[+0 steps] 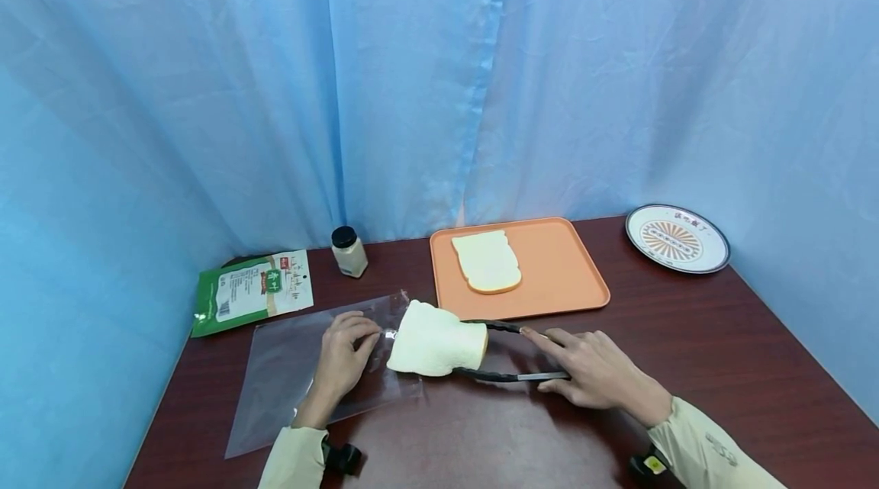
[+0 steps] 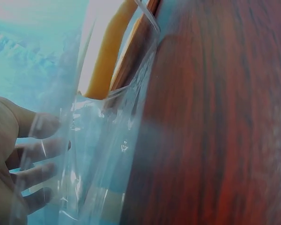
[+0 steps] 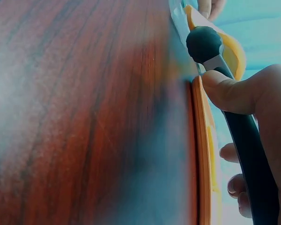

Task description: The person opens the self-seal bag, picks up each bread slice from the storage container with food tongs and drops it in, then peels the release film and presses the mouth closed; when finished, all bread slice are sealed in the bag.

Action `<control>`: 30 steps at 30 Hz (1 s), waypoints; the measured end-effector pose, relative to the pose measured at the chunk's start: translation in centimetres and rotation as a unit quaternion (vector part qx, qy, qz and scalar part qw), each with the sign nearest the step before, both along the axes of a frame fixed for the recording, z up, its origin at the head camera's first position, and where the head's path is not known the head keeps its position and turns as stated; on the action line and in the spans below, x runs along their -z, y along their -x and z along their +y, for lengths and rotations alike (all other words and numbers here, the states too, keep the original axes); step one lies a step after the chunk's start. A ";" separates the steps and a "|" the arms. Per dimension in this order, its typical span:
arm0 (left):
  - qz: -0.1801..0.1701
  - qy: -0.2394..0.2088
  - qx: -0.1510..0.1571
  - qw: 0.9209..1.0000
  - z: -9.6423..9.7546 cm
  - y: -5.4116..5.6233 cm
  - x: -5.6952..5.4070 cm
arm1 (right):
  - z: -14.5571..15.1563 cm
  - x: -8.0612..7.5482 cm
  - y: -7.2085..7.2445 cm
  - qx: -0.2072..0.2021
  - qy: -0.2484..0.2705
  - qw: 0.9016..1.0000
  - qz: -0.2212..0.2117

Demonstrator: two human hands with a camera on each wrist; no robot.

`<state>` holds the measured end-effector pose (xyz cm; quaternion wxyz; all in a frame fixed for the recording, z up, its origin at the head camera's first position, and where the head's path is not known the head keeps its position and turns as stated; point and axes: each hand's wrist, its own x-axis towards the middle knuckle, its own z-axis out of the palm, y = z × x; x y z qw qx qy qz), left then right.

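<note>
My left hand (image 1: 343, 355) pinches the film of a clear plastic bag (image 1: 278, 374) lying on the table; in the left wrist view, thumb and fingers are at the film. My right hand (image 1: 596, 368) grips a pair of tongs (image 1: 491, 377) with black tips, thumb along one dark arm in the right wrist view. Between the tong tips a white bread slice (image 1: 438, 340) with a yellow-brown crust is squeezed and bent. Its left end lies at the bag's right-hand edge, near my left fingers; how far it is inside the bag I cannot tell.
An orange tray (image 1: 563, 268) behind the tongs carries another bread slice (image 1: 487, 262). At the back left stand a black-lidded jar (image 1: 350, 254) and a green-and-white packet (image 1: 250, 292). A patterned plate (image 1: 678, 239) is at the right. Blue curtains surround the brown table.
</note>
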<state>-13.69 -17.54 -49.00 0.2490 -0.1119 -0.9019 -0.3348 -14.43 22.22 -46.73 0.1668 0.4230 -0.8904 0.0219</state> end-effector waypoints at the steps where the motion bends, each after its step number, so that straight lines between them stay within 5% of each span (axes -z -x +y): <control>1: 0.000 -0.001 -0.001 1.000 0.0 0.0 0.0 | 0.0 0.0 0.1 -0.001 -0.003 1.000 -0.003; 30: -0.007 -0.014 0.015 1.000 0.3 -0.2 -0.1 | -2.4 0.3 1.7 -0.042 -0.037 0.998 -0.012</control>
